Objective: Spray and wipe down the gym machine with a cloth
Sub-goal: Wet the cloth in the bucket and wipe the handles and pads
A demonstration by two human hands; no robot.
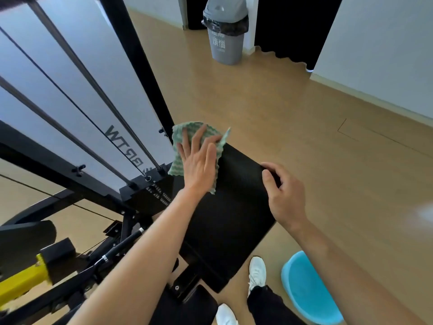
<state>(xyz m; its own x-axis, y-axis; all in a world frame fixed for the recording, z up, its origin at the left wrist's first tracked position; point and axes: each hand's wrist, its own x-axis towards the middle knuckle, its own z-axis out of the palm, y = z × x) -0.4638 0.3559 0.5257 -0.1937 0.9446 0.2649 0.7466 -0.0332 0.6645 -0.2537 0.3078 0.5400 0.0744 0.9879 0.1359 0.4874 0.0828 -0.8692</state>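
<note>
1. The room is bright with soft, even daylight; where it enters cannot be told.
2. The pale floor (269,109) carries a whitish patch of glare at the right edge.
3. Shadows are faint and soft-edged, the clearest lying under the black pad (234,207).
4. The pad is so dark that its texture barely reads.
5. Wide-angle distortion splays the machine's rails (77,64) and tilts the grey bin (226,41).
6. Blur smears the yellow part (21,280) at lower left; the centre is fairly sharp.
</note>
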